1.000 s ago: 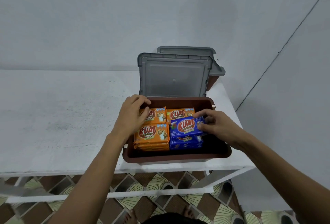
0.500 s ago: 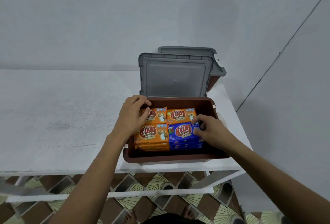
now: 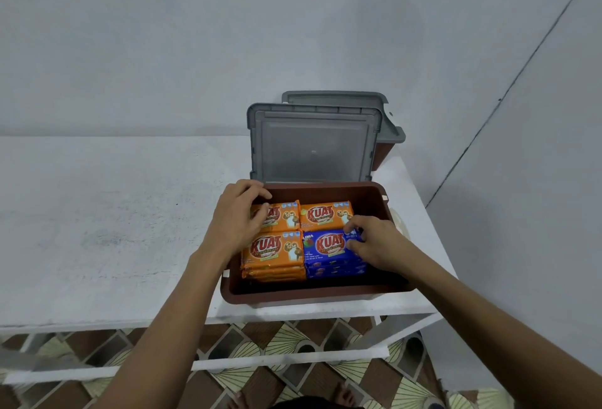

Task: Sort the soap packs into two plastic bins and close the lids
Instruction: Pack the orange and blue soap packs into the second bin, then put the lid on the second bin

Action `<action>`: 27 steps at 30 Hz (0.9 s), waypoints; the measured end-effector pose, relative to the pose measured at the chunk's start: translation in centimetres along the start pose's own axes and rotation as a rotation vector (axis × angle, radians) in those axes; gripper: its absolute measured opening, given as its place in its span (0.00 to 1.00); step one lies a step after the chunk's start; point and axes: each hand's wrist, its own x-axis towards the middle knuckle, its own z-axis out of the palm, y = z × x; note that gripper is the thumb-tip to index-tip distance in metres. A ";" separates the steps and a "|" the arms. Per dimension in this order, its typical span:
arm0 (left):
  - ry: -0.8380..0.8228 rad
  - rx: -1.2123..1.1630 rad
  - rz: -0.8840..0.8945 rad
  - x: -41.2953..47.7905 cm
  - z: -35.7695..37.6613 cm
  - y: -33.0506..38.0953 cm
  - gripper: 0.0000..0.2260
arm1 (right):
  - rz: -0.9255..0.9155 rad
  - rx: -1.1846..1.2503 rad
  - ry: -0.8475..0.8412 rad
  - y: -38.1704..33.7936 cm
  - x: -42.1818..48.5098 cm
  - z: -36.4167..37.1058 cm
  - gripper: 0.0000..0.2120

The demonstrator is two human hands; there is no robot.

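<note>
A brown plastic bin [image 3: 312, 296] stands near the table's front right, its grey lid [image 3: 311, 145] raised upright at the back. Inside lie stacks of orange soap packs [image 3: 272, 250] on the left and at the far right [image 3: 325, 215], and a stack of blue soap packs [image 3: 329, 249] at the near right. My left hand [image 3: 236, 216] rests on the far left orange pack with curled fingers at the bin's rim. My right hand [image 3: 374, 242] pinches the right end of the top blue pack. A second brown bin [image 3: 382, 154] with a grey lid [image 3: 335, 99] stands behind, mostly hidden.
The white table [image 3: 107, 223] stretches bare to the left; its right edge [image 3: 420, 223] runs close to the bin. Walls stand behind and to the right. Below the table's front edge are a white frame rail [image 3: 260, 361] and patterned floor tiles.
My right hand has lowered the top blue pack flat onto the blue stack and moved a little to the left. My left hand has stayed on the orange packs.
</note>
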 end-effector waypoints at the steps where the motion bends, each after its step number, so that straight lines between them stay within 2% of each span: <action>1: -0.002 0.003 0.002 0.0 0.0 0.0 0.09 | 0.000 -0.004 -0.006 -0.2 0.1 -0.2 0.15; 4: -0.007 0.001 0.005 0.2 -0.1 0.0 0.09 | -0.005 -0.008 0.022 -0.7 0.4 -1.3 0.16; 12: 0.021 -0.073 -0.027 2.6 -0.9 0.8 0.07 | -0.145 0.053 0.261 -2.6 3.5 -5.4 0.12; 18: 0.064 -0.072 -0.176 6.8 -1.5 1.4 0.11 | -0.108 0.166 0.432 -2.6 7.4 -7.9 0.11; 23: 0.014 -0.020 -0.392 10.3 -1.2 1.3 0.17 | 0.052 0.235 0.425 -1.4 10.6 -9.2 0.10; 27: -0.137 0.084 -0.519 12.3 -0.9 0.8 0.18 | 0.212 0.335 0.360 0.1 12.3 -9.5 0.08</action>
